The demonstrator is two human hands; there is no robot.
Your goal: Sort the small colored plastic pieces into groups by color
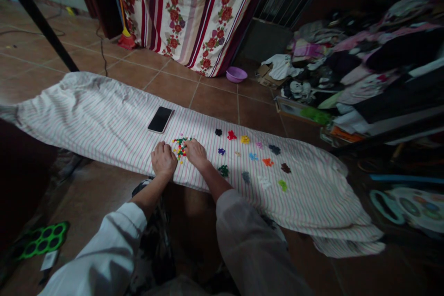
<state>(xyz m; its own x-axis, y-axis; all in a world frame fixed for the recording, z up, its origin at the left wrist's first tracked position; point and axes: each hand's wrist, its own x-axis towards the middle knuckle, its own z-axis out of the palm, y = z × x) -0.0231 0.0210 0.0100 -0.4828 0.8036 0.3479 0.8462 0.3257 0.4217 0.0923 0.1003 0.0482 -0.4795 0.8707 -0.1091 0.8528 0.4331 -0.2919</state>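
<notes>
A heap of small mixed-colour pieces (180,149) lies on the striped cloth (118,120) between my two hands. My left hand (163,159) rests on the cloth at the heap's left side, its fingers curled together; whatever may be under them is hidden. At the heap's right edge is my right hand (195,151), fingertips pinched down among the pieces, too small to make out what they hold. Several single-colour piles spread to the right, among them red (231,135), yellow (245,139), orange (268,162), dark green (223,170) and lime (282,185).
A phone (160,119) lies on the cloth beyond my left hand. Past the cloth's far edge, a purple basin (236,74) stands on the tiled floor near a flowered curtain (194,14). Clothes (360,60) are heaped at the right.
</notes>
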